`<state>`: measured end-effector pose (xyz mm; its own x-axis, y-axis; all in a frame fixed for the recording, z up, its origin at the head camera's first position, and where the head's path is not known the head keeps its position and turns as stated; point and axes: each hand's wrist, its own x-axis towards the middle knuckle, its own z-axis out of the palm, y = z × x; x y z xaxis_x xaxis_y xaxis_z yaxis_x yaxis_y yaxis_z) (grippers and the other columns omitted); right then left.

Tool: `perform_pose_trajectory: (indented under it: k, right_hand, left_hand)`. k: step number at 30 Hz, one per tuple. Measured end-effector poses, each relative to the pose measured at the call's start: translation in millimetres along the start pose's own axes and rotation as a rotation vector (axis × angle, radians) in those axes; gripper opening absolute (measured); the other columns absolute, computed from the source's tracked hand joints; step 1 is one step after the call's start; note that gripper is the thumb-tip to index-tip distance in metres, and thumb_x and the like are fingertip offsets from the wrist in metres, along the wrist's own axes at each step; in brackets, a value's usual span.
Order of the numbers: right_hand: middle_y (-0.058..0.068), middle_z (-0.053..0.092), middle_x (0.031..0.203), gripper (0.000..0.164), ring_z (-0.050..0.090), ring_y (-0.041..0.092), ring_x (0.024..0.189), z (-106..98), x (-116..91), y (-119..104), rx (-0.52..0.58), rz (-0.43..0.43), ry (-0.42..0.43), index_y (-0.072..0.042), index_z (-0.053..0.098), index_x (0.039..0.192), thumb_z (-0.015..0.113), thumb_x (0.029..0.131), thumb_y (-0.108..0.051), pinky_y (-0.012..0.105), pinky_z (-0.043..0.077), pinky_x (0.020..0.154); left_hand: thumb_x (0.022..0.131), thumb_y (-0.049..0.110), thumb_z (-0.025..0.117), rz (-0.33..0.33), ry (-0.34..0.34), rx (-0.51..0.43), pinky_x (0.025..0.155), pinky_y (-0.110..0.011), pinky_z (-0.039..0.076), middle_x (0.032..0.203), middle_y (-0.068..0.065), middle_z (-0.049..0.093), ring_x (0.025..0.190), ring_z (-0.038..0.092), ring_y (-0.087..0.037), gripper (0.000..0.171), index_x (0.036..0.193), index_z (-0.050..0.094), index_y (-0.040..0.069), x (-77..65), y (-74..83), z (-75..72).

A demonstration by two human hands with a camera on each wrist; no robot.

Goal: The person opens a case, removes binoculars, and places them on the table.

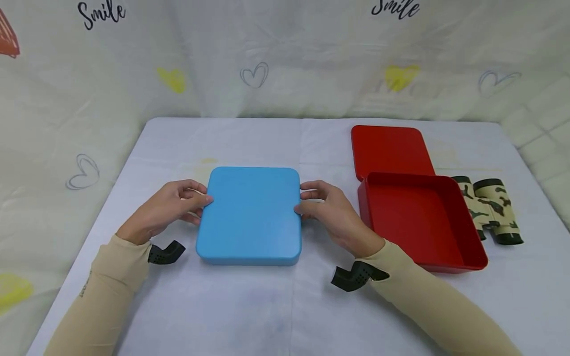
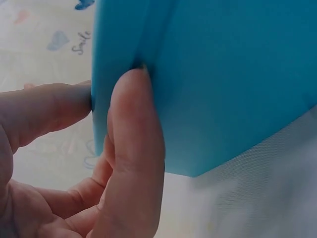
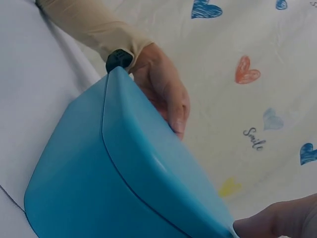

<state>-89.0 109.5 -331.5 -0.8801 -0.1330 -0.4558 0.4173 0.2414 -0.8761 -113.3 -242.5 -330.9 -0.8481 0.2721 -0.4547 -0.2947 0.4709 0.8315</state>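
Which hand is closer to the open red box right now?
The right hand: it holds the blue box by its right edge, just left of the red box. The left hand is farther, at the blue box's left edge.

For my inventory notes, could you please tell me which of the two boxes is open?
The red box beside the camouflage binoculars: its lid lies back beyond it and you can see inside, whereas the blue box is closed.
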Motion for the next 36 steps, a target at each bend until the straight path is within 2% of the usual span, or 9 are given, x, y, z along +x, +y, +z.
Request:
perform_pose_trajectory:
  k: [6,19,26,36]
  right_hand:
    - [0.011,0.054,0.141,0.064,0.066,0.029,0.113,-2.2,-2.5,1.8,-0.005,-0.011,-0.015,-0.014,0.048,0.149,0.073,0.09,-0.015,0.042,0.059,0.103]
    - [0.009,0.054,0.144,0.073,0.059,0.032,0.127,-3.1,-6.4,2.1,-0.064,0.009,-0.013,-0.02,0.047,0.151,0.078,0.085,-0.015,0.046,0.056,0.105]
    - [0.01,0.054,0.144,0.073,0.059,0.031,0.127,-4.8,-6.7,2.7,-0.06,0.001,-0.025,-0.019,0.046,0.151,0.078,0.085,-0.013,0.045,0.057,0.104]
    - [0.011,0.053,0.143,0.073,0.058,0.031,0.127,-5.4,-7.7,2.5,-0.041,-0.001,-0.024,-0.017,0.045,0.151,0.077,0.086,-0.011,0.041,0.059,0.1]
  left_hand:
    - [0.097,0.037,0.073,-0.022,-0.003,-0.002,0.081,-0.038,0.066,0.105,-0.01,0.064,0.088,0.068,-0.022,0.056,0.133,0.05,0.001,2.0,1.9,0.6]
    - [0.097,0.035,0.072,-0.012,-0.006,-0.002,0.08,-0.037,0.066,0.099,-0.006,0.066,0.086,0.067,-0.019,0.057,0.134,0.049,-0.001,-0.3,1.9,0.6]
    - [0.096,0.038,0.074,-0.023,0.001,0.007,0.081,-0.037,0.065,0.103,-0.01,0.066,0.086,0.069,-0.023,0.057,0.132,0.05,0.002,0.1,2.8,2.2]
    - [0.096,0.039,0.073,-0.001,0.003,0.016,0.081,-0.036,0.065,0.105,-0.011,0.068,0.086,0.072,-0.024,0.057,0.132,0.05,0.001,-0.9,4.5,5.2]
